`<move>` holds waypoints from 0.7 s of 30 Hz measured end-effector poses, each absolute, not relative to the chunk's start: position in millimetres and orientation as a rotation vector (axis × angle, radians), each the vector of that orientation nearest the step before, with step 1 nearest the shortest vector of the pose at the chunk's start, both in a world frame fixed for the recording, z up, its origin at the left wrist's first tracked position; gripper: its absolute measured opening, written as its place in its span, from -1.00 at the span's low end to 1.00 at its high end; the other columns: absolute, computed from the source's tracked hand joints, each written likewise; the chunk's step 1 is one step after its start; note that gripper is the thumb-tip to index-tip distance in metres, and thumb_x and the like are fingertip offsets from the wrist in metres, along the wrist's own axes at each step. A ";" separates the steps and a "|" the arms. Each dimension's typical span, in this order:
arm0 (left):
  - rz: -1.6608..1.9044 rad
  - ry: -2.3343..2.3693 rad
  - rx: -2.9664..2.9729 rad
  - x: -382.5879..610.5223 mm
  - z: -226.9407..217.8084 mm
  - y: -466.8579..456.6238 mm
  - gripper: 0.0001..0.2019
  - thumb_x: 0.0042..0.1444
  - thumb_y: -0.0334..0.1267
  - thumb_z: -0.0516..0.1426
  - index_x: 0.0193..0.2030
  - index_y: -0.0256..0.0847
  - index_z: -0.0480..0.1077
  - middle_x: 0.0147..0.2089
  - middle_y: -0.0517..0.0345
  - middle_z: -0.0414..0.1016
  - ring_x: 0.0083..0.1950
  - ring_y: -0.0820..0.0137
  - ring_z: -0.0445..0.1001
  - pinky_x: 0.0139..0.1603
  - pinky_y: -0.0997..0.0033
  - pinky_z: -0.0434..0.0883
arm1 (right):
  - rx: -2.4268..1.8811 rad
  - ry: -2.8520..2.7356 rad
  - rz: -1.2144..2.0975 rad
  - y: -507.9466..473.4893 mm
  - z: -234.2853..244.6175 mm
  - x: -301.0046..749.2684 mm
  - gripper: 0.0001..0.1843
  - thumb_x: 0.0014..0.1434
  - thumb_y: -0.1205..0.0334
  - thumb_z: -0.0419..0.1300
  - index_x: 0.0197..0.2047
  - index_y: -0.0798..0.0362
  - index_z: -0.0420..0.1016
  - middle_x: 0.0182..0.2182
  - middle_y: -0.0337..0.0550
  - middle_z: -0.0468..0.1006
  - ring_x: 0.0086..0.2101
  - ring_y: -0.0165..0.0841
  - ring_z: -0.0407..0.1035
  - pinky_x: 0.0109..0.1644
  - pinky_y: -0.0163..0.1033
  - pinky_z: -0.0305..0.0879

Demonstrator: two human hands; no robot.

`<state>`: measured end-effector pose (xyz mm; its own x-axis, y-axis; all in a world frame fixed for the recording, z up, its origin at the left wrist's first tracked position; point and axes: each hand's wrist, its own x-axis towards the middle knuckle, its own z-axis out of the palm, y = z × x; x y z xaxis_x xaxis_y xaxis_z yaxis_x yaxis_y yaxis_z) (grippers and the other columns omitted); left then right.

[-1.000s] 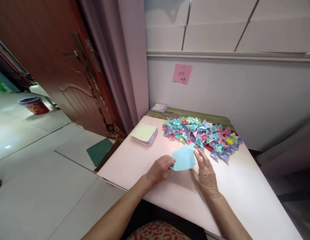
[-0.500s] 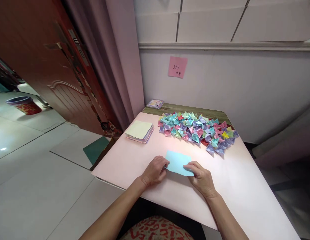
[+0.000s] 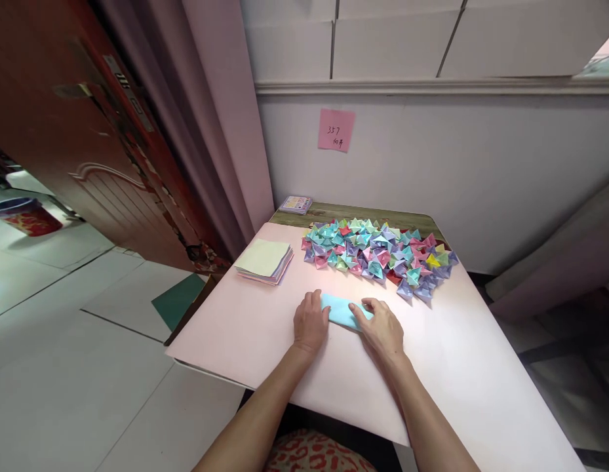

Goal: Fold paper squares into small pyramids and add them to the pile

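A light blue sheet of paper [image 3: 339, 309], folded into a narrow strip, lies flat on the pink table top [image 3: 245, 328]. My left hand [image 3: 310, 322] presses on its left end with the fingers laid flat. My right hand [image 3: 383, 328] presses on its right end, fingers flat over the paper. Just behind the strip spreads a heap of several small folded paper shapes [image 3: 377, 252] in blue, pink, purple, green and yellow.
A stack of square coloured sheets [image 3: 265, 261] lies at the left of the table. A small paper packet [image 3: 295, 204] rests on the wooden strip by the wall. A pink note [image 3: 336, 130] sticks to the wall. A brown door [image 3: 63, 144] and curtain stand left.
The blue sheet was held up and partly open; both hands folded it down into a narrow strip and now press it flat on the table. The view shifted right.
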<state>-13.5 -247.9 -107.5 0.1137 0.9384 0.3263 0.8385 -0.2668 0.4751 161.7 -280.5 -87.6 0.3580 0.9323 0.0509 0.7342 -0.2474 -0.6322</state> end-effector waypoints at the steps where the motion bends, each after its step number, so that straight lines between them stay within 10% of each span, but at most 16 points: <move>1: 0.862 1.775 2.211 -13.9 -106.4 -247.8 -0.67 0.16 -0.37 0.10 0.08 -0.20 0.29 -0.07 -0.01 0.42 -0.05 0.21 0.44 -0.05 0.24 0.36 | -2.040 -1.465 0.503 -281.3 -84.3 165.2 -0.50 0.09 -0.20 0.16 -0.05 -0.03 0.50 -0.15 -0.07 0.55 -0.15 -0.16 0.46 -0.18 -0.18 0.26; 9: 0.872 1.295 2.000 -43.8 -99.2 -249.8 -0.31 -0.11 -0.25 0.31 0.22 -0.07 0.24 -0.07 0.16 0.42 -0.30 0.42 0.36 -0.15 0.36 0.37 | -1.652 -1.620 0.634 -307.0 -99.9 183.9 -0.39 -0.05 0.19 0.31 0.12 -0.10 0.36 -0.26 -0.26 0.57 -0.25 -0.28 0.48 -0.18 -0.22 0.35; 14: 0.744 1.166 2.165 -50.7 -97.2 -244.0 -0.65 -0.02 -0.41 0.18 -0.05 -0.06 0.51 -0.26 0.18 0.40 -0.25 0.40 0.37 -0.22 0.44 0.33 | -1.398 -1.708 0.424 -315.7 -115.5 181.1 -0.81 0.08 0.31 0.21 -0.20 -0.04 0.56 -0.27 -0.16 0.60 -0.24 -0.26 0.48 -0.16 -0.20 0.38; 21: 0.673 1.103 2.459 -50.9 -104.8 -240.3 -0.57 -0.09 -0.54 0.13 -0.13 0.02 0.56 -0.26 0.17 0.38 -0.24 0.39 0.37 -0.28 0.44 0.27 | -1.368 -1.827 0.273 -318.6 -114.3 182.4 -0.77 0.12 0.34 0.19 -0.17 -0.07 0.59 -0.28 -0.18 0.62 -0.24 -0.26 0.48 -0.14 -0.19 0.34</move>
